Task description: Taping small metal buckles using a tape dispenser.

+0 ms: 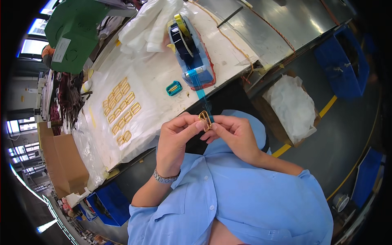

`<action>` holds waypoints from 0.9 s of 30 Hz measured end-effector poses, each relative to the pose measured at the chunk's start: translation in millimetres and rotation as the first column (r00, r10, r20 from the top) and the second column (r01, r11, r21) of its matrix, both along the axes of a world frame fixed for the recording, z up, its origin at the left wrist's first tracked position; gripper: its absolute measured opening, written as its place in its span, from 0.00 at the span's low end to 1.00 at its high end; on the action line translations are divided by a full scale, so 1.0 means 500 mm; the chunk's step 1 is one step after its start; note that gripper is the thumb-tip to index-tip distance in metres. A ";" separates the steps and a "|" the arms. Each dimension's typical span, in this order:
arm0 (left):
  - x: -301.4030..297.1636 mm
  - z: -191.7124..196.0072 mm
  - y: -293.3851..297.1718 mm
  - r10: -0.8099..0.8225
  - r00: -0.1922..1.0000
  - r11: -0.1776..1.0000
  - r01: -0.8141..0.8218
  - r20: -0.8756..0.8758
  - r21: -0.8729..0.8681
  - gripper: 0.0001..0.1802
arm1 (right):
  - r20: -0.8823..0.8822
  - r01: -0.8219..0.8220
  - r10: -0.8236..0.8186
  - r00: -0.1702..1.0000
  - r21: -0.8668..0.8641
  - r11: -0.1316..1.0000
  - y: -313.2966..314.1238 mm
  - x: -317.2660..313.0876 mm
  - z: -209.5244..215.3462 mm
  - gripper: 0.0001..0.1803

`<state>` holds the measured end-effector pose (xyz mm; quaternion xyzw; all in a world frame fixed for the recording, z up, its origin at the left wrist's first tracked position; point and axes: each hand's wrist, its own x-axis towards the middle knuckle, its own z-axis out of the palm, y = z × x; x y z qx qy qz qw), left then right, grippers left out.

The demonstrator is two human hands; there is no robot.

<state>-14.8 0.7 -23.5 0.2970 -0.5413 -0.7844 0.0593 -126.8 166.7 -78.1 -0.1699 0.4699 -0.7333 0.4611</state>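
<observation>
My left hand (185, 127) pinches a gold-coloured slide buckle (205, 119) by its left side, close in front of my chest. From the right, my right hand (231, 130) has thumb and fingers closed at the buckle's other side, on the end of a strip of blue tape (199, 90). That strip runs down from the tape dispenser (192, 53) at the table edge to the buckle. Left of the dispenser lies a gold buckle wrapped in blue tape (174, 88). Several bare gold buckles (118, 102) lie in rows on white sheeting farther left.
Crumpled white plastic (149, 26) lies behind the dispenser on the table. A green machine housing (75, 34) stands at the far left. To my right, a cardboard box with a white liner (292, 108) sits near blue bins (343, 61). Cords (272, 25) cross the metal tabletop.
</observation>
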 end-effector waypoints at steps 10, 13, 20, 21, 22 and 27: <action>-0.014 -0.004 0.013 0.036 0.999 0.998 -0.034 0.039 -0.058 0.07 | 0.021 -0.018 0.018 1.000 0.001 1.000 0.003 0.000 0.008 0.19; -0.013 -0.006 0.019 0.060 0.997 0.997 -0.058 0.041 -0.057 0.07 | 0.025 -0.015 0.015 1.000 0.010 1.000 0.002 -0.001 0.009 0.20; -0.009 -0.004 0.023 0.076 0.997 0.994 -0.074 0.014 -0.080 0.06 | -0.026 -0.031 0.032 0.999 0.042 0.999 0.001 -0.001 0.007 0.20; -0.010 -0.003 0.022 0.077 0.997 0.994 -0.075 0.014 -0.080 0.06 | -0.026 -0.032 0.033 0.999 0.042 0.999 0.001 0.000 0.007 0.20; -0.012 -0.003 0.020 0.073 0.997 0.995 -0.071 0.021 -0.075 0.06 | -0.021 -0.030 0.030 0.999 0.040 0.999 0.001 0.001 0.008 0.20; -0.014 -0.008 0.013 0.061 0.998 0.996 -0.059 0.025 -0.073 0.06 | 0.014 -0.028 0.027 1.000 0.026 0.999 -0.001 0.000 0.010 0.19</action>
